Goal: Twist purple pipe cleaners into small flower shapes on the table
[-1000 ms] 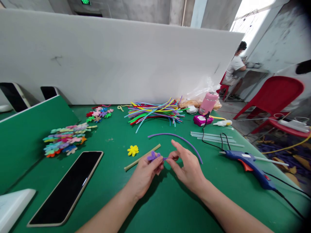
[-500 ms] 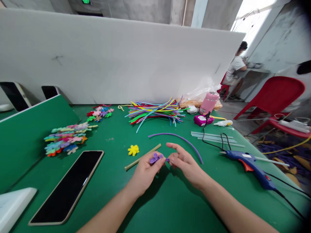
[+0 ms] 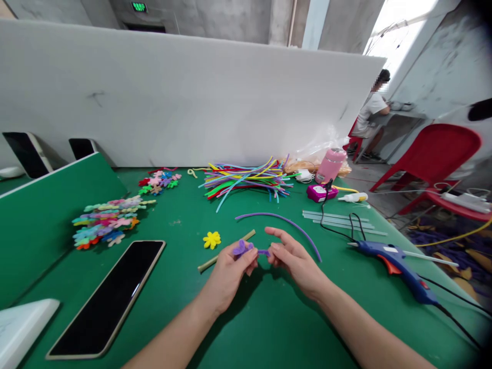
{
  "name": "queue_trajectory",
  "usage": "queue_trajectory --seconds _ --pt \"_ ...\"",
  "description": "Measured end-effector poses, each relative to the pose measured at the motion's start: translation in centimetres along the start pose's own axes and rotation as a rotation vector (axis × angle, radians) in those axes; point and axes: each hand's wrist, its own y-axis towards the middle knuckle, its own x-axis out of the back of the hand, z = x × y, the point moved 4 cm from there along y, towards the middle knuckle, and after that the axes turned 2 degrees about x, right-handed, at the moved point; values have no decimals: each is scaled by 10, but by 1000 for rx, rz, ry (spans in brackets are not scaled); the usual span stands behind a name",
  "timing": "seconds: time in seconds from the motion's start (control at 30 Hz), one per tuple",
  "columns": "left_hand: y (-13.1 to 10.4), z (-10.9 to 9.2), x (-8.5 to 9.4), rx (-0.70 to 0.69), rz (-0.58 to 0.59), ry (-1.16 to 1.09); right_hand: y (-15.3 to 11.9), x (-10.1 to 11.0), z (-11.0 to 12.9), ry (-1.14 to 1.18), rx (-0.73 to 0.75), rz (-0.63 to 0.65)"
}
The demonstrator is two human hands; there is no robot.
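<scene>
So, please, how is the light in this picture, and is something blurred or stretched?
In the head view, the window is washed out, glare streaks the large phone, and soft shadows lie below the left hand and right hand; also in the head view, the top right corner darkens, the purple piece lacks fine detail, and the phone looks stretched.

Open green table [image 3: 261,328] lies on the near side of the fingers [image 3: 285,255]. Just beyond them, a purple stem [image 3: 292,222] arcs to the right and a greenish stick [image 3: 246,237] slants left; farther right sits the glue gun [image 3: 402,264].
</scene>
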Motion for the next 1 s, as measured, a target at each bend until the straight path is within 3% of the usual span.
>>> queue_trajectory --seconds 0.13,0.3,0.5,0.63,0.73,0.87,1.0 --pt "2 5 1 139 -38 -248 -2 0 7 -339 297 11" --pt "0 6 0 216 -60 -322 -9 -2 13 -751 633 -41" --pt "-1 9 -2 248 -4 -291 -14 -4 18 -936 808 -15" --pt "-1 9 -3 222 55 -264 -14 -5 16 -893 763 -11" --pt "-1 9 -3 215 69 -246 -13 -5 14 -737 654 -32" --pt "-1 7 -2 165 81 -168 -8 -5 6 -379 388 -102" --pt "-2 -2 0 5 107 94 -6 -7 -2 45 93 -155"
